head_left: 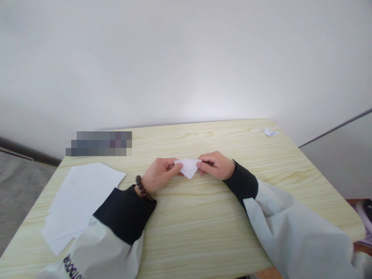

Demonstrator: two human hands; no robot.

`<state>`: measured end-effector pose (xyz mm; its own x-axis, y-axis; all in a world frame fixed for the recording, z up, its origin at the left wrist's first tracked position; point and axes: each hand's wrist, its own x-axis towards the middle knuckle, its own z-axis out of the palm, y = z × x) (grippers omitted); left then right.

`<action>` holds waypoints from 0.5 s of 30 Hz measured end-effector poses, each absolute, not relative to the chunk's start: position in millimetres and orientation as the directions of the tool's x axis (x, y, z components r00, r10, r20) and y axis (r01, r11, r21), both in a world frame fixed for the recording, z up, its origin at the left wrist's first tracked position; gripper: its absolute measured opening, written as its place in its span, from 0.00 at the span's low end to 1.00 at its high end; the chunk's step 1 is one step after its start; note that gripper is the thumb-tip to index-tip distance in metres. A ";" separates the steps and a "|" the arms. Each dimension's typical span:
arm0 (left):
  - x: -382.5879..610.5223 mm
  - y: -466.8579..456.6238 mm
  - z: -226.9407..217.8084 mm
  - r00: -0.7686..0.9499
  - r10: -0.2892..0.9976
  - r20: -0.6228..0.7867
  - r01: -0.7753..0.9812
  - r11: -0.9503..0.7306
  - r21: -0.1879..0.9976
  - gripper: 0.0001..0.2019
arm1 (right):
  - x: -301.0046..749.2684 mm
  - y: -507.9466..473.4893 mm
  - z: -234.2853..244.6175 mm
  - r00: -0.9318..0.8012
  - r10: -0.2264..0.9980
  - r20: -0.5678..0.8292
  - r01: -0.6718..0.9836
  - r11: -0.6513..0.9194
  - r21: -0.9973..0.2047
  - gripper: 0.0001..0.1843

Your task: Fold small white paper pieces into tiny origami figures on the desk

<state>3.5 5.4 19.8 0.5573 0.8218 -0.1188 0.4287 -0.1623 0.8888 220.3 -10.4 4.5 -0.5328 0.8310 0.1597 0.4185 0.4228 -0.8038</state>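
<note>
A small piece of folded white paper (189, 167), roughly triangular with its point toward me, is stretched between my two hands over the middle of the table. My left hand (161, 174) pinches its left corner, thumb on top; a dark beaded bracelet circles that wrist. At the right corner, my right hand (216, 165) grips the paper between thumb and fingers. The fingers behind the paper are partly hidden.
The light wood-grain table (186, 240) stands against a white wall (186, 62). Loose white sheets (81, 193) overlap at the left. Behind them is a pixelated dark object (100, 144). A small folded paper piece (271, 132) lies at the far right corner.
</note>
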 end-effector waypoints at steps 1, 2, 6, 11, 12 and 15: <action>3.3 5.7 20.3 0.558 0.822 -0.115 0.420 -0.161 0.893 0.16 | 221.5 -9.7 5.1 -0.549 0.824 0.141 0.406 0.411 -0.816 0.17; 3.0 6.0 20.9 0.558 0.822 -0.112 0.414 -0.158 0.896 0.16 | 222.7 -9.0 5.7 -0.564 0.817 0.121 0.394 0.395 -0.830 0.17; 1.1 7.0 22.4 0.569 0.814 -0.112 0.399 -0.155 0.904 0.15 | 225.8 -6.9 6.6 -0.602 0.796 0.059 0.310 0.301 -0.902 0.15; -0.5 9.3 22.7 0.546 0.832 -0.096 0.383 -0.146 0.912 0.14 | 227.8 -5.9 0.6 -0.602 0.796 0.063 0.174 0.207 -0.963 0.10; -0.3 9.7 22.9 0.533 0.842 -0.087 0.383 -0.148 0.912 0.14 | 228.3 -5.9 -0.8 -0.594 0.801 0.069 0.146 0.192 -0.970 0.09; 1.1 9.9 23.4 0.516 0.854 -0.072 0.400 -0.166 0.901 0.15 | 229.1 -6.3 -3.3 -0.583 0.807 0.089 0.072 0.161 -0.984 0.08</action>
